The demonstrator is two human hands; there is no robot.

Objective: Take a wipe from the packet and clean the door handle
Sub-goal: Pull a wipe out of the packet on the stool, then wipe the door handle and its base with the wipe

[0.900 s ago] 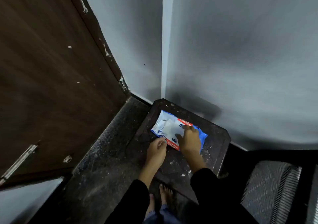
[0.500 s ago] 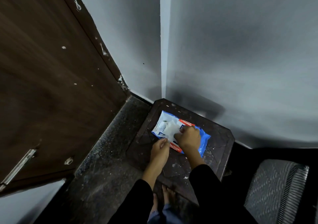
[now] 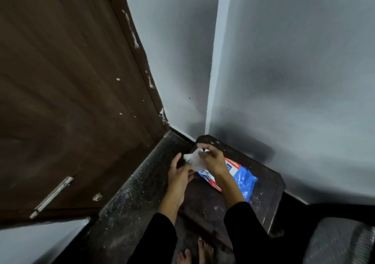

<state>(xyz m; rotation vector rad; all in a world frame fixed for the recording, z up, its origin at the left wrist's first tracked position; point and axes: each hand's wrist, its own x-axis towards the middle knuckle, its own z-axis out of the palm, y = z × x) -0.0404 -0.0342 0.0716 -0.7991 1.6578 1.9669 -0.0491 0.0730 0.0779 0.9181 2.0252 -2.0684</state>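
Head view: right hand (image 3: pixel 213 162) pinching white wipe (image 3: pixel 195 160), left hand (image 3: pixel 178 172) open beside.

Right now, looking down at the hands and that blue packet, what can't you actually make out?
- Blue and red plastic wipe packet: its opening is hidden behind the right hand and its print is too blurred to read.
- White wipe: motion-blurred and partly covered by both hands; whether it is fully free of the packet cannot be told.
- Left hand: its grip on the wipe is unclear.
- Silver metal door handle: small and blurred, so any dirt is unseen.
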